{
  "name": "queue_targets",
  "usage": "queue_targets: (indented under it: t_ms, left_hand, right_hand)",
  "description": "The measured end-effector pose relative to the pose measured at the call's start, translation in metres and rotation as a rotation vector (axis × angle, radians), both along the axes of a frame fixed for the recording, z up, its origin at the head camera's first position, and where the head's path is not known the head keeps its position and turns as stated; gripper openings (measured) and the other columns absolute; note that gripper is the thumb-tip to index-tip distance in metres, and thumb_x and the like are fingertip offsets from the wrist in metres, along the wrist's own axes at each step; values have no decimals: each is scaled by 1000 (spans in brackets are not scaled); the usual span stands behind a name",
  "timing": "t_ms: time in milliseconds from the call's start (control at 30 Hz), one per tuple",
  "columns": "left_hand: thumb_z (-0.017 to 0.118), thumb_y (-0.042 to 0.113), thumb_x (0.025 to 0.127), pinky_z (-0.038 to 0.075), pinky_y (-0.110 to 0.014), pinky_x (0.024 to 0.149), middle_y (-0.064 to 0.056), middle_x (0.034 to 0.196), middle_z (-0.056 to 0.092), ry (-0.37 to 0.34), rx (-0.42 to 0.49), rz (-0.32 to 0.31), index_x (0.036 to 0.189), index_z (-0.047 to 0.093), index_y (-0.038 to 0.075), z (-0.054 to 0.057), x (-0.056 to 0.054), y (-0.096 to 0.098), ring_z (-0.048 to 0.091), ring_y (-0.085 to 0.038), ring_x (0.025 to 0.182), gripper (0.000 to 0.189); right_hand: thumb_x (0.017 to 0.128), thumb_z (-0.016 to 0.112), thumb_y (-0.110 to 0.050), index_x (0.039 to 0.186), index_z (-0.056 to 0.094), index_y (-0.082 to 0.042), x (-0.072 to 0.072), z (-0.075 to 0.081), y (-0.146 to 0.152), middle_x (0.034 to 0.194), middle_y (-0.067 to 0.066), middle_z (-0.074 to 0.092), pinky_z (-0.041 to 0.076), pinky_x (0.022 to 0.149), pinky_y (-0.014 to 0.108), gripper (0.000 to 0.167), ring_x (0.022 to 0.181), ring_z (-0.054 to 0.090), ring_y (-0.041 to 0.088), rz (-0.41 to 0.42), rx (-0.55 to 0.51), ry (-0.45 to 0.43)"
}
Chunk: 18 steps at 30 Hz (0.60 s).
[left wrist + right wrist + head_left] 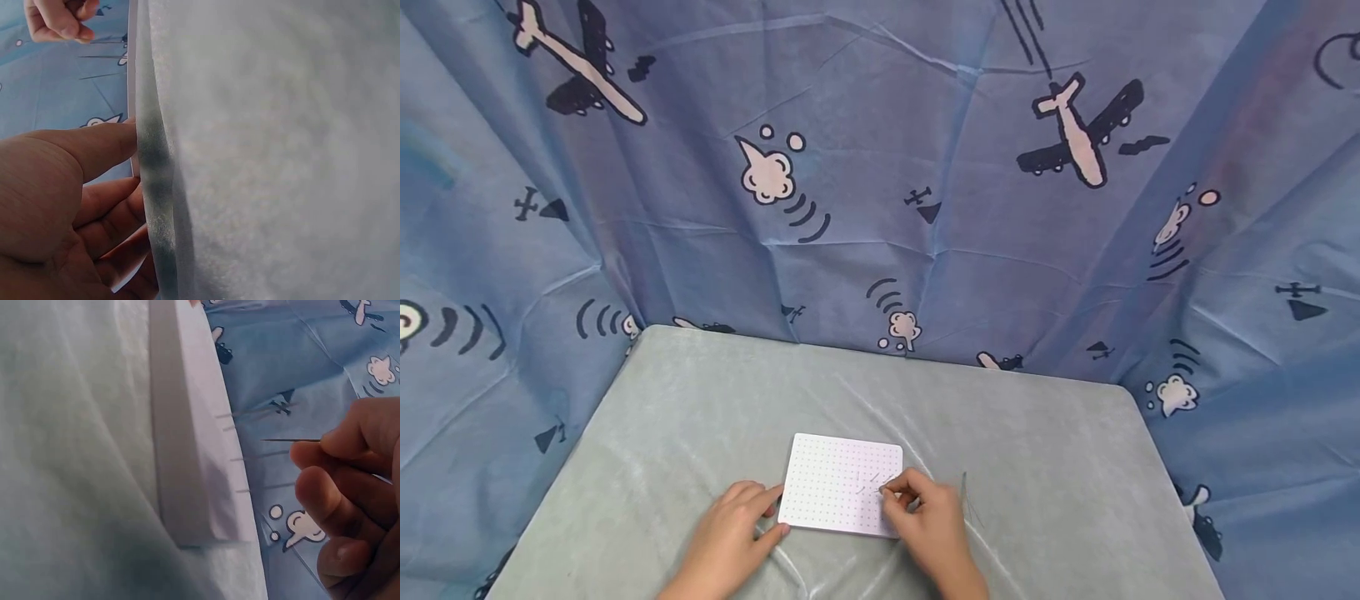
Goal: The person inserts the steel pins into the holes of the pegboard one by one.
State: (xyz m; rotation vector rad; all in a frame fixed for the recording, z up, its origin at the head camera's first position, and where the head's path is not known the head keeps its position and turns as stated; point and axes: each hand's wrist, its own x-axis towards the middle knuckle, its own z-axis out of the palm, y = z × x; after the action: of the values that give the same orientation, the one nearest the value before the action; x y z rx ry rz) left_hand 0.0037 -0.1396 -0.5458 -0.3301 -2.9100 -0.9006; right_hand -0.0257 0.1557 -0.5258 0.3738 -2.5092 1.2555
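Note:
A white board [831, 479] with a grid of small dots lies flat on the table. Several thin needles [874, 477] stand upright from its right part; they also stick out of its face in the right wrist view. My right hand [928, 517] is over the board's right side, pinching a thin dark needle [290, 440] between thumb and forefinger. The needle's free end points toward the board, apart from it in the right wrist view. At the board's near left corner, my left hand [737, 533] touches the edge with extended thumb and forefinger; its other fingers are partly hidden.
A grey-green cloth [700, 417] with creases covers the table. Some thin, dark, needle-like pieces [965, 487] lie just right of my right hand. Blue curtain fabric [850, 208] printed with planes and clouds hangs behind the table and at both sides.

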Motion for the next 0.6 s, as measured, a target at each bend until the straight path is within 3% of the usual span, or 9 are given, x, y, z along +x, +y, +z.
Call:
queue_targets:
  t_ms: [367, 600]
  left_hand:
    - [99, 26, 82, 51, -36, 90, 21, 87, 54, -4, -3, -7, 129, 79, 6, -3, 0, -1, 55, -7, 102, 54]
    - [99, 25, 82, 53, -37, 91, 19, 88, 56, -1, 0, -2, 127, 80, 6, -2, 0, -1, 56, -7, 101, 53]
  right_hand:
    - [74, 90, -1, 78, 69, -33, 0, -10, -12, 63, -25, 50, 31, 47, 11, 39, 51, 34, -13, -23, 145, 17]
    - [74, 90, -3, 77, 66, -32, -2, -9, -15, 62, -27, 45, 28, 48, 10, 37, 52, 31, -14, -35, 188, 48]
